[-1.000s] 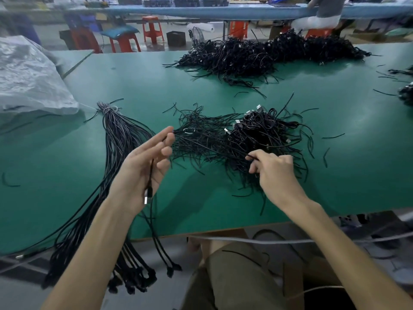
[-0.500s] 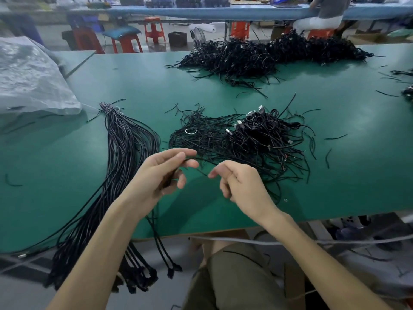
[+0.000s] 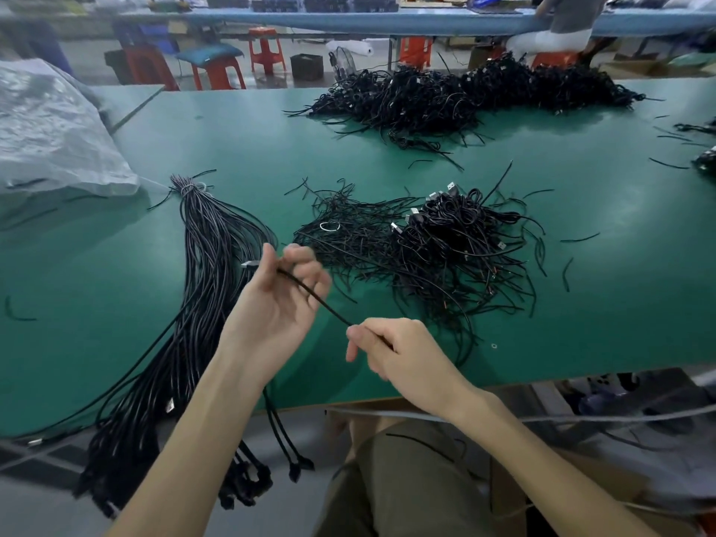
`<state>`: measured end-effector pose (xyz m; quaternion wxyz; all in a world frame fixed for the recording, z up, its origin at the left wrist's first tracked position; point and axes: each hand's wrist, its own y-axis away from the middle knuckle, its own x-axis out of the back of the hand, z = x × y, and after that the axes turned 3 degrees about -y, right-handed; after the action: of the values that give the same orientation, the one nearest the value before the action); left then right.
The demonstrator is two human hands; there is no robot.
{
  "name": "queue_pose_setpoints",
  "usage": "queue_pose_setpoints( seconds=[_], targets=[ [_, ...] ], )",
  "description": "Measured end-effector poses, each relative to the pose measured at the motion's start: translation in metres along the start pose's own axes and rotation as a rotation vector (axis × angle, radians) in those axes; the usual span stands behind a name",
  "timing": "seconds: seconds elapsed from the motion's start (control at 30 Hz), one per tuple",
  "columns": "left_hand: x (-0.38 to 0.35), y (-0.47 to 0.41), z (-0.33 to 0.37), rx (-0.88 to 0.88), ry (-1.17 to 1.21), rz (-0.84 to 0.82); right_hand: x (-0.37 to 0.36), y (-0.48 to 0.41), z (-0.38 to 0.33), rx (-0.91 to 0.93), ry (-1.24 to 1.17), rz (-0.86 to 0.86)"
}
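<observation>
Since half a second earlier the two hands had drawn apart: the right hand (image 3: 403,354) had come back toward the near edge of the surface (image 3: 620,304), and one black cable (image 3: 310,294) was now stretched taut between it and the left hand (image 3: 271,308). The left fingers were curled and pinched the cable just behind its metal plug (image 3: 249,264). The right thumb and forefinger pinched it lower down, the other fingers loosely bent. Past the right palm the cable's run was hidden.

If that hidden tail was snagged in the loose pile (image 3: 426,250), a harder pull would likely have dragged other cables along or toward the edge. A light pinch could also have let the plug end slip and spring away.

Counted: one cable in hand, one tied bundle (image 3: 201,273) hanging over the near edge, one loose pile beside it, one larger heap (image 3: 465,94) farther back, and one white ring (image 3: 329,226) lying on the loose pile.
</observation>
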<state>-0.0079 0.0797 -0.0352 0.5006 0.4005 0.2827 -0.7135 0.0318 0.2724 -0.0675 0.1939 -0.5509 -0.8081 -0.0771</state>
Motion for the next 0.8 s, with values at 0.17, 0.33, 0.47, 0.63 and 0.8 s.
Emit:
queue_pose_setpoints(
  seconds=[0.17, 0.33, 0.47, 0.63, 0.8],
  targets=[
    [-0.008, 0.021, 0.022, 0.228, -0.693, -0.583, 0.032, -0.008, 0.002, -0.103, -0.019, -0.022],
    [-0.018, 0.014, -0.010, 0.310, -1.551, -0.447, 0.043, -0.022, -0.017, -0.062, 0.015, 0.184],
    [-0.014, 0.003, -0.032, 0.039, -1.037, -0.111, 0.015, -0.016, -0.037, 0.102, -0.137, 0.235],
    [-0.017, 0.000, -0.021, -0.001, -0.081, -0.092, -0.009, -0.006, -0.018, 0.097, -0.098, 0.161],
    [-0.014, 0.017, 0.006, 0.128, -0.423, -0.255, 0.020, -0.023, 0.008, -0.051, 0.066, 0.326]
  ],
)
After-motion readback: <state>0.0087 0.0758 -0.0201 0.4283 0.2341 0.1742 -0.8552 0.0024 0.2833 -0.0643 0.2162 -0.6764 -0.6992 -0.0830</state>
